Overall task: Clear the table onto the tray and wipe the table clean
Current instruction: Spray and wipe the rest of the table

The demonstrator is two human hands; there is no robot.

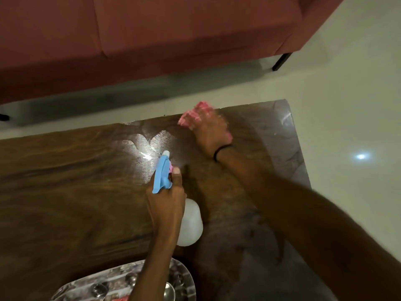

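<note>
Wiping is in hand, with clearing apparently done; the right grip (211, 131), blurred, presses a pink cloth (191, 116) under spread fingers onto the desk (65, 181), beyond and right of the spray bottle (192, 222); the left grip (167, 205) is curled round that bottle; the loaded tray (188, 276) lies nearer than the bottle; next, the cloth should sweep the wet patch (143, 146) just beyond it.

The right hand (209, 129) and the pink cloth (194, 115) under it are smeared by motion blur, so the lie of the fingers cannot be made out. The neck of the spray bottle (191, 222) is hidden by the left hand (167, 205). The tray (184, 275) is cut off by the lower edge and partly covered by the left forearm; the small shiny pieces on it are perhaps bowls. The sofa (152, 35) is cropped at the top and left.
</note>
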